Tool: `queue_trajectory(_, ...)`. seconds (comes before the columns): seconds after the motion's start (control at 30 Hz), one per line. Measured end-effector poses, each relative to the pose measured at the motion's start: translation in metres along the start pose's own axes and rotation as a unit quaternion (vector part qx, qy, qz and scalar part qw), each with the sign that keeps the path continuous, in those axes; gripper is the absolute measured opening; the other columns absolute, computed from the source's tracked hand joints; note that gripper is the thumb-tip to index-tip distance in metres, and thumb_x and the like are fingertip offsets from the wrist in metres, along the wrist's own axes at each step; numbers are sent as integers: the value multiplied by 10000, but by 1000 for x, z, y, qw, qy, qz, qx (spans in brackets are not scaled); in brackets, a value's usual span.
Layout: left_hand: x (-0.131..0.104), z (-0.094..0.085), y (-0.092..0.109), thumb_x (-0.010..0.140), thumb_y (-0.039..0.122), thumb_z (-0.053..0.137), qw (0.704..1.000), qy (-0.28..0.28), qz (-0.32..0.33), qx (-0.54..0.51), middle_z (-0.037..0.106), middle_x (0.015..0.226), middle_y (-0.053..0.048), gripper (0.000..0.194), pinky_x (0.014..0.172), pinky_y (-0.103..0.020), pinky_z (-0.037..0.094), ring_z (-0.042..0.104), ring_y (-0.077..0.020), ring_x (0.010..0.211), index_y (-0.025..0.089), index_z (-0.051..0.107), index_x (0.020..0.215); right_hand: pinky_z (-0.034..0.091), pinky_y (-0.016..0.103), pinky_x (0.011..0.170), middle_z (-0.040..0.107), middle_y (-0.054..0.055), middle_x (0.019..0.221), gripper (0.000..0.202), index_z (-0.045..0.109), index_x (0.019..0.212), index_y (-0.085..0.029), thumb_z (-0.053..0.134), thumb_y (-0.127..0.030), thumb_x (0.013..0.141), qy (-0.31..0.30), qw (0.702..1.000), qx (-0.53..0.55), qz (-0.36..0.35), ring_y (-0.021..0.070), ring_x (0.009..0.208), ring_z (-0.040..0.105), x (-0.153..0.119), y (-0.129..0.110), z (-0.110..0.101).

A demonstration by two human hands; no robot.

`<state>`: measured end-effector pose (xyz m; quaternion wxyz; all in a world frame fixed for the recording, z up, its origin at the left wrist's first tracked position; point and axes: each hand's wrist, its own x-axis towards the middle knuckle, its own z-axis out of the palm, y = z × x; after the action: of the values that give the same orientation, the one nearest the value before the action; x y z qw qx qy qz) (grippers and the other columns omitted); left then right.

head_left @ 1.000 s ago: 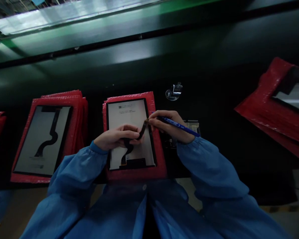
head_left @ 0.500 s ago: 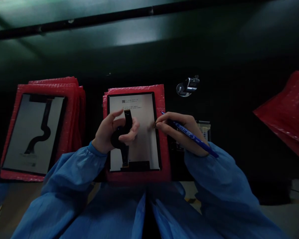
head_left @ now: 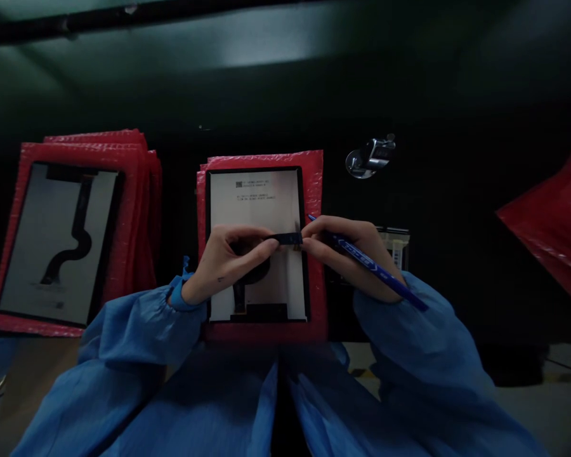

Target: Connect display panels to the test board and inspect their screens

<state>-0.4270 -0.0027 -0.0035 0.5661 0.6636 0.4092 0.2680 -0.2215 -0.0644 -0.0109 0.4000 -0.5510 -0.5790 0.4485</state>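
Note:
A display panel [head_left: 266, 212] lies with its pale back up on a red bubble-wrap bag [head_left: 317, 279]. Thumb and fingers of my left hand [head_left: 226, 263] pinch the black flex cable [head_left: 286, 238] above the panel, its free end pointing right. My right hand [head_left: 354, 251] has a blue pen [head_left: 367, 263] tucked along the palm, tip beyond the index finger. Its thumb and index fingertip meet at the cable's end, over a tiny brownish piece too small to name. Part of the cable is hidden under my left hand.
Another panel [head_left: 21, 260] with a curved black cable rests on stacked red bags [head_left: 136, 222] at the left. A shiny metal tally counter [head_left: 372, 157] stands behind my right hand. More red bags [head_left: 556, 228] lie far right. A small labelled item [head_left: 398, 249] is partly behind my right wrist.
My left hand has turned over and shifted right, bringing the cable's free end from upright to sideways, against my right fingertips. My right hand stays nearly in place with the pen.

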Motion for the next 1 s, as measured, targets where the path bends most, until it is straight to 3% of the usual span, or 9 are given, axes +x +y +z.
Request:
queue_trajectory(0.57, -1, -1, -4, 824, 238, 646, 994, -7, 64, 87, 515, 498, 22, 192, 432, -199, 299, 403, -68, 460, 139, 701, 669, 402, 253, 557, 599, -16, 672, 149, 667, 803, -193, 664, -300, 906, -10, 1000, 1, -1, 110, 574, 524, 1, 0, 1)
queue_trajectory(0.87, 0, -2, -6, 785, 158, 613, 990, -58, 79, 100, 427, 467, 63, 157, 420, -180, 269, 356, -46, 427, 141, 660, 637, 387, 222, 536, 575, -30, 641, 126, 656, 808, -175, 660, -264, 897, -21, 1000, -12, -12, 89, 542, 496, 1, -1, 3)
queue_trajectory(1.0, 0, -1, -8, 835, 222, 637, 989, -61, 80, 104, 521, 493, 40, 163, 426, -187, 306, 397, -60, 439, 141, 747, 746, 380, 218, 516, 578, -28, 638, 162, 658, 820, -171, 667, -309, 906, -24, 999, -13, -19, 85, 526, 490, 2, 0, 5)
